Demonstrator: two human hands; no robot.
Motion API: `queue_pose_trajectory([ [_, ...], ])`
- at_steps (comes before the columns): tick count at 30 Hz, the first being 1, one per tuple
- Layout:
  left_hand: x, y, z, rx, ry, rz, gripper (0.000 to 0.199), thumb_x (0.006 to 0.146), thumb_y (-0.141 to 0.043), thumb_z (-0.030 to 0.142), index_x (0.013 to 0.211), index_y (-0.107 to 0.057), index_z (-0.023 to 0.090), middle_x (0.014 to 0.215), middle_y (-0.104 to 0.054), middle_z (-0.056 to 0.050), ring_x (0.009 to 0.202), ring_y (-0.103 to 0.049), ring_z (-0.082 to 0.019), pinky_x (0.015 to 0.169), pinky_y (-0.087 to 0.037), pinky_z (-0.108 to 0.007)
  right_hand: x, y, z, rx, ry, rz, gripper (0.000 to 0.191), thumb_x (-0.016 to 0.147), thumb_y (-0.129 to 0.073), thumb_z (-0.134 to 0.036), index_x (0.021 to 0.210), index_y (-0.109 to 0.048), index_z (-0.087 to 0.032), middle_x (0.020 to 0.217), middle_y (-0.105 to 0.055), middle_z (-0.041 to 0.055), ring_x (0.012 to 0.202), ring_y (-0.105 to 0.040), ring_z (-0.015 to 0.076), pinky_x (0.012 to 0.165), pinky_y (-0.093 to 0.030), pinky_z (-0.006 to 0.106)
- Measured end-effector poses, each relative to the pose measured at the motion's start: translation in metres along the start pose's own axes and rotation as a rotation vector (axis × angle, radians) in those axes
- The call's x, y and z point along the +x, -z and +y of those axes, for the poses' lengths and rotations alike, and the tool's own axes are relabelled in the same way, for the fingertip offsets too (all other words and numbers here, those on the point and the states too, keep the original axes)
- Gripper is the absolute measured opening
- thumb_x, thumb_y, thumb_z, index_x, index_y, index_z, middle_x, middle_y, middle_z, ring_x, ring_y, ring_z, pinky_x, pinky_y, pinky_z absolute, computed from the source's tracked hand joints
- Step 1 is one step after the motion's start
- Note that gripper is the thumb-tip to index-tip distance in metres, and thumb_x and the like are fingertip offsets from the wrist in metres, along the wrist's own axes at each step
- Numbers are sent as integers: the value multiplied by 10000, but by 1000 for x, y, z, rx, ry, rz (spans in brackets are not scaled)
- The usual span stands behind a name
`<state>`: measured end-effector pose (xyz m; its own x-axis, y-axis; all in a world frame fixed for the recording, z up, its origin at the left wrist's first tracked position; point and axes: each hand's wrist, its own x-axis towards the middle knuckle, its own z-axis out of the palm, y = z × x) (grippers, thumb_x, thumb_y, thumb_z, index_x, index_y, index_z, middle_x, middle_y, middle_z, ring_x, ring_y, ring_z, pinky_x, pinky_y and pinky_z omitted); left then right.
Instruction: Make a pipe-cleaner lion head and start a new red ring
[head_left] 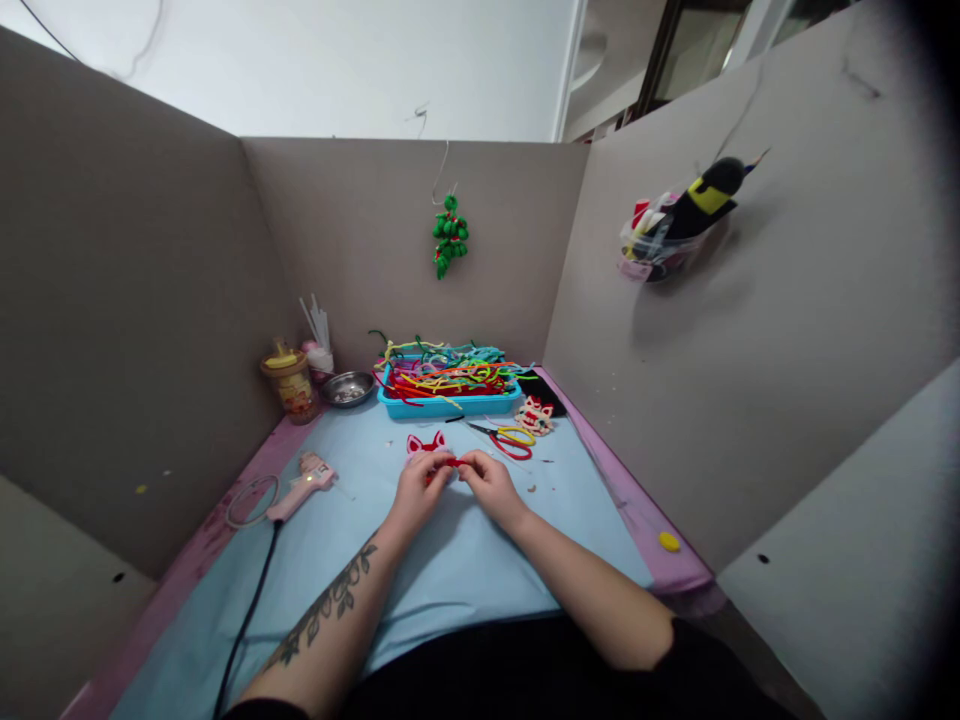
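My left hand (421, 486) and my right hand (489, 486) meet over the middle of the blue table cover. Both are closed, pinching a short red pipe cleaner piece (455, 462) between their fingertips. Just behind my left hand lies a red and pink pipe cleaner shape with two pointed ears (426, 442); its lower part is hidden by the fingers. Beyond my right hand are scissors (510, 440) with one yellow and one red handle. Near them rests a cream and red pipe cleaner figure (535, 416).
A blue tray (420, 408) heaped with colourful pipe cleaners stands at the back. Left of it are a metal bowl (349, 389) and a brown cup (291, 385). A pink glue gun (304, 490) with a black cord lies left. Grey partitions (420, 300) surround the table.
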<state>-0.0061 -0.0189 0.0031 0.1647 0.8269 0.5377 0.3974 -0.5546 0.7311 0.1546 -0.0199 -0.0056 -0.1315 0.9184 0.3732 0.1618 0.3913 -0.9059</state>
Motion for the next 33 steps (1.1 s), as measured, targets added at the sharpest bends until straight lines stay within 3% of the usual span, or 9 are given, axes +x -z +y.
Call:
queue_pose_trajectory([
  [6,1,2,3,25,-40,18,134,837,-546,243,841,-672,196,850,-673,-64,841,-604,-187,781,-474,-327,-1,-1,1,38,-35,-51,326,852,-489,-442,675,-561,-179,595,-545,-12,580,-490,127,583,-380,244],
  [14,1,3,1,-3,-96,17,124,833,-561,253,842,-672,197,853,-666,-66,849,-601,-186,798,-469,-334,1,-2,1,297,-294,-225,398,785,-494,-523,584,-485,-180,443,-456,-46,382,-361,66,406,-263,202],
  [19,2,5,3,-20,-89,-3,123,824,-561,251,797,-664,190,827,-662,-56,823,-603,-174,770,-470,-308,3,-1,5,376,-409,-324,392,773,-485,-523,613,-500,-166,441,-520,-24,320,-368,59,344,-212,190],
  [21,3,6,4,-25,-39,10,141,829,-547,260,783,-654,182,798,-654,-48,782,-600,-160,719,-474,-280,3,-1,6,334,-350,-304,407,800,-450,-541,721,-543,-152,532,-582,-2,352,-419,67,349,-240,187],
  [26,4,4,6,-81,122,91,177,828,-541,303,808,-642,158,781,-649,-38,690,-597,-131,604,-465,-228,-1,1,5,-45,70,-26,330,786,-598,-416,1021,-557,-188,843,-626,28,556,-494,98,537,-423,236],
  [30,4,3,6,-132,170,86,206,812,-563,339,822,-649,152,775,-667,-39,678,-607,-135,613,-479,-236,-5,2,-1,-317,265,52,129,816,-583,-283,909,-611,-197,821,-611,45,653,-517,146,655,-436,285],
  [33,4,2,4,-144,183,70,194,804,-568,316,842,-661,149,805,-685,-51,694,-616,-142,629,-487,-248,-6,2,-6,-358,320,50,121,860,-514,-243,835,-621,-193,753,-601,45,698,-538,168,675,-425,290],
])
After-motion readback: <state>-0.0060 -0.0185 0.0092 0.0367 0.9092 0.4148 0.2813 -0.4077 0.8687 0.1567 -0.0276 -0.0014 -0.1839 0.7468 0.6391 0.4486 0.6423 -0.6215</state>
